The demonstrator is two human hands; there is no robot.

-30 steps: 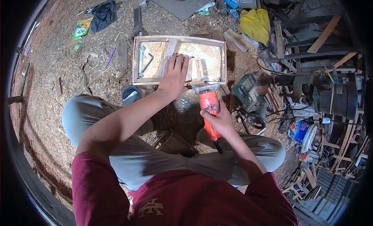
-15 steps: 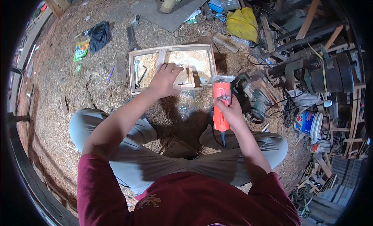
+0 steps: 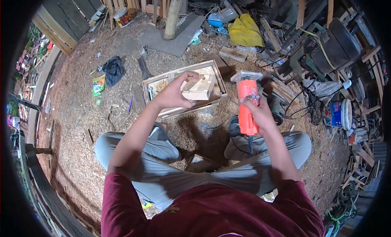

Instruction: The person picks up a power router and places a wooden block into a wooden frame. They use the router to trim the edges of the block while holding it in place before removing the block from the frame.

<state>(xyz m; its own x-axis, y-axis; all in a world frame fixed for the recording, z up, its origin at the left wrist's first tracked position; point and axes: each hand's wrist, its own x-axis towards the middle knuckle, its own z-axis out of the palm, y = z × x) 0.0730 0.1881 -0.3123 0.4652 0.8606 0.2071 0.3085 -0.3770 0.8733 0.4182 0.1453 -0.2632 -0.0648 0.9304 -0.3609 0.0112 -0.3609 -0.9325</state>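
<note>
My left hand (image 3: pixel 174 92) is closed on a small wooden piece (image 3: pixel 198 92), with the thumb at its near side and the fingers over its top. The piece is above a shallow wooden tray (image 3: pixel 151 79) that holds sawdust and part of a wrench (image 3: pixel 151 92). My right hand (image 3: pixel 259 111) grips an orange power tool (image 3: pixel 247 108) with a clear base at its far end, to the right of the tray. The tool's dark cord runs from its near end toward my leg.
Sawdust covers the ground (image 3: pixel 122 90). A machine with a dark drum (image 3: pixel 334 45), cables and a blue-white bucket (image 3: pixel 340 114) are at the right. Beyond the tray lie a yellow cloth (image 3: pixel 246 31), a log (image 3: pixel 174 17) and a black bag (image 3: pixel 113 70).
My left hand has lifted the wooden piece from the tray. The tray now looks tilted in view, and the view has shifted. The orange tool remains in my right hand.
</note>
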